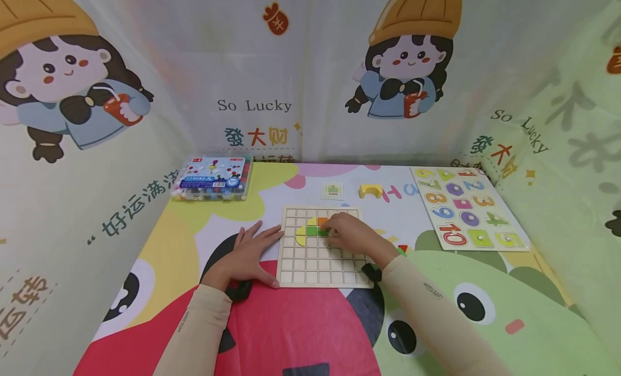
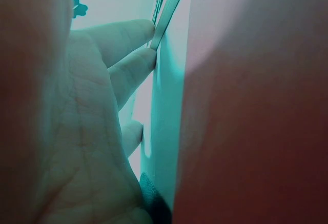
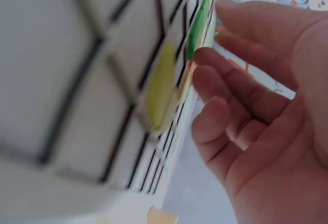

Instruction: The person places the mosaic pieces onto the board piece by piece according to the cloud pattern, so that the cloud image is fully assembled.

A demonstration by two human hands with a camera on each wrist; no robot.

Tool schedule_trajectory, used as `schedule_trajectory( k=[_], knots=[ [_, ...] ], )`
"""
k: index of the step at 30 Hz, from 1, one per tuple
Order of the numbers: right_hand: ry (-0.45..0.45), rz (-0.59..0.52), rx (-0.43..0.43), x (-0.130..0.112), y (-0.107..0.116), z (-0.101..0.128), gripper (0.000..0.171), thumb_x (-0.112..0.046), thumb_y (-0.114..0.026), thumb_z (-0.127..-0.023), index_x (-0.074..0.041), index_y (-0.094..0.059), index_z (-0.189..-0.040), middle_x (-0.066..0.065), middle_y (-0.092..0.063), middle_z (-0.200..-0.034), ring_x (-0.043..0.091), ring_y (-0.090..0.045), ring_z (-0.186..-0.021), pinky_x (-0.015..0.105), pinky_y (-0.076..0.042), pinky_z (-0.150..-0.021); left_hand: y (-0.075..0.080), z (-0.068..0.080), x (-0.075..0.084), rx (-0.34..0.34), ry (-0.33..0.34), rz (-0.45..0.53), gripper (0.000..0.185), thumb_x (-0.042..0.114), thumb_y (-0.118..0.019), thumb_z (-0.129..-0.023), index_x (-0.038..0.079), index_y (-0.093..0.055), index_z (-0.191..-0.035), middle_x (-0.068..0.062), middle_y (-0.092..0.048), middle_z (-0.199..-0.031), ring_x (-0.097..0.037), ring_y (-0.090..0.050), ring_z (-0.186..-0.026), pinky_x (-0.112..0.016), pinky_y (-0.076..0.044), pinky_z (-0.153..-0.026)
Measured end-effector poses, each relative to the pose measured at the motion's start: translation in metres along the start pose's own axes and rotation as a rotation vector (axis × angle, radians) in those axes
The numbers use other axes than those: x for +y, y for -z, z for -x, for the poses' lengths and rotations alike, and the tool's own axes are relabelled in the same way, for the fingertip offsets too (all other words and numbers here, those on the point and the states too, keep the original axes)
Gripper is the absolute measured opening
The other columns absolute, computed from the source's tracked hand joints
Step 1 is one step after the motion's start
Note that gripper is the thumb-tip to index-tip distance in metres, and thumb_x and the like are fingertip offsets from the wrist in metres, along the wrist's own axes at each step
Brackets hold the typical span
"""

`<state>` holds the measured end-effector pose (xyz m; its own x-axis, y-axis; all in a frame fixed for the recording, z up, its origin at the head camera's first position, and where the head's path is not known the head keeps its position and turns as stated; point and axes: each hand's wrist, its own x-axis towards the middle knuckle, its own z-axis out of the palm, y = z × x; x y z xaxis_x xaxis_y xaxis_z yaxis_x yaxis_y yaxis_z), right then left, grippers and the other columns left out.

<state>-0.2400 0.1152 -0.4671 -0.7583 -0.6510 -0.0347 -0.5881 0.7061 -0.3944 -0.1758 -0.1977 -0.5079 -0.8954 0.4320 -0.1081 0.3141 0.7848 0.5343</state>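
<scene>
Pale cloth hangings (image 1: 325,95) ring the scene, printed with cartoon figures in orange hats, and below them spreads a bright cartoon-covered surface (image 1: 303,322). At the middle of it, nearest the person, lies the grid board (image 1: 310,267), flat and squared off in pale wood. Left side now: the left hand (image 1: 247,257) rests against the board's left edge, its grip spread wide, fingers apart, thumb down by the near corner. Over on the right, the right hand (image 1: 349,233) reaches across the upper half of the grid, fingers bent, tips right at a green piece (image 1: 322,232); whether that grip is pinching the piece or just pressing it, I cannot tell. Look at the cluster on the squares: another green piece (image 1: 311,231) just left, an orange piece (image 1: 322,221) above, and curved yellow pieces (image 1: 301,237) along the left side. Beyond the board sit a small pattern card (image 1: 332,191) and, right of it, a yellow arch block (image 1: 371,191). Far right, the number board (image 1: 498,203) shows colourful numerals and shapes; far left, a clear case (image 1: 212,176) with a blue label.
</scene>
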Motion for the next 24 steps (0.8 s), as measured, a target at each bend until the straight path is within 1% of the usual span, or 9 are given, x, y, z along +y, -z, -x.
schedule_trajectory(
  k=[4,6,8,10,12,15,17,21,24],
  knots=[
    [-0.035,-0.057,0.037,0.007,0.001,0.019,0.032,-0.022,-0.073,-0.101,-0.010,-0.075,-0.130,0.005,-0.073,-0.127,0.021,-0.065,-0.114,0.043,-0.055,-0.105,0.001,0.001,0.001,-0.002,0.003,0.007,0.124,0.060,-0.094,-0.061,0.027,-0.037,-0.166,0.002,-0.028,-0.176,-0.039,-0.003,-0.165,-0.073,0.006,-0.127],
    [-0.056,-0.093,0.076,0.009,0.003,0.031,0.033,-0.023,-0.073,-0.101,-0.011,-0.074,-0.132,0.004,-0.073,-0.128,0.020,-0.065,-0.111,0.044,-0.056,-0.102,0.002,0.001,0.001,-0.004,0.005,0.007,0.125,0.060,-0.094,-0.061,0.027,-0.036,-0.166,0.002,-0.028,-0.176,-0.039,-0.003,-0.165,-0.072,0.006,-0.127],
    [-0.054,-0.126,0.131,0.011,0.006,0.044,0.032,-0.020,-0.073,-0.100,-0.010,-0.074,-0.130,0.005,-0.074,-0.125,0.019,-0.066,-0.105,0.042,-0.058,-0.095,0.003,0.001,0.000,-0.005,0.007,0.008,0.125,0.060,-0.095,-0.061,0.028,-0.036,-0.167,0.002,-0.027,-0.176,-0.039,-0.003,-0.165,-0.072,0.006,-0.128],
    [-0.045,-0.149,0.189,0.015,0.010,0.058,0.031,-0.017,-0.074,-0.099,-0.009,-0.075,-0.129,0.004,-0.075,-0.118,0.016,-0.066,-0.099,0.037,-0.057,-0.085,0.002,0.000,0.000,-0.004,0.008,0.012,0.125,0.060,-0.095,-0.061,0.028,-0.036,-0.167,0.003,-0.027,-0.176,-0.038,-0.003,-0.165,-0.072,0.006,-0.128],
    [-0.032,-0.153,0.244,0.021,0.013,0.071,0.030,-0.014,-0.074,-0.098,-0.007,-0.075,-0.127,0.002,-0.074,-0.108,0.014,-0.063,-0.093,0.032,-0.054,-0.077,0.002,0.000,-0.001,-0.003,0.010,0.013,0.125,0.060,-0.095,-0.061,0.028,-0.036,-0.167,0.003,-0.028,-0.176,-0.038,-0.003,-0.165,-0.072,0.006,-0.128],
    [-0.054,-0.145,0.309,0.031,0.018,0.090,0.029,-0.011,-0.076,-0.096,-0.005,-0.076,-0.125,-0.003,-0.069,-0.093,0.009,-0.058,-0.084,0.026,-0.049,-0.069,0.002,0.001,0.000,-0.007,0.018,0.017,0.125,0.060,-0.095,-0.060,0.028,-0.036,-0.167,0.003,-0.027,-0.176,-0.038,-0.002,-0.165,-0.072,0.006,-0.128],
    [-0.069,-0.139,0.342,0.037,0.020,0.099,0.029,-0.009,-0.077,-0.095,-0.004,-0.076,-0.123,-0.005,-0.065,-0.087,0.008,-0.054,-0.080,0.024,-0.047,-0.067,0.003,0.001,0.000,-0.008,0.021,0.019,0.125,0.060,-0.095,-0.060,0.028,-0.036,-0.166,0.003,-0.027,-0.176,-0.038,-0.002,-0.165,-0.071,0.006,-0.128],
    [-0.077,-0.134,0.382,0.048,0.023,0.112,0.027,-0.006,-0.078,-0.093,-0.003,-0.077,-0.119,-0.004,-0.066,-0.085,0.007,-0.055,-0.076,0.025,-0.050,-0.066,0.003,0.000,0.000,-0.005,0.017,0.025,0.125,0.059,-0.096,-0.060,0.028,-0.037,-0.166,0.002,-0.028,-0.176,-0.038,-0.003,-0.165,-0.071,0.006,-0.128],
    [-0.090,-0.122,0.362,0.053,0.025,0.118,0.027,-0.005,-0.079,-0.092,-0.003,-0.077,-0.119,-0.002,-0.069,-0.089,0.008,-0.058,-0.079,0.028,-0.053,-0.069,0.002,0.000,0.000,-0.006,0.015,0.021,0.125,0.059,-0.095,-0.060,0.028,-0.037,-0.166,0.002,-0.028,-0.176,-0.038,-0.003,-0.165,-0.071,0.006,-0.128]
  ],
)
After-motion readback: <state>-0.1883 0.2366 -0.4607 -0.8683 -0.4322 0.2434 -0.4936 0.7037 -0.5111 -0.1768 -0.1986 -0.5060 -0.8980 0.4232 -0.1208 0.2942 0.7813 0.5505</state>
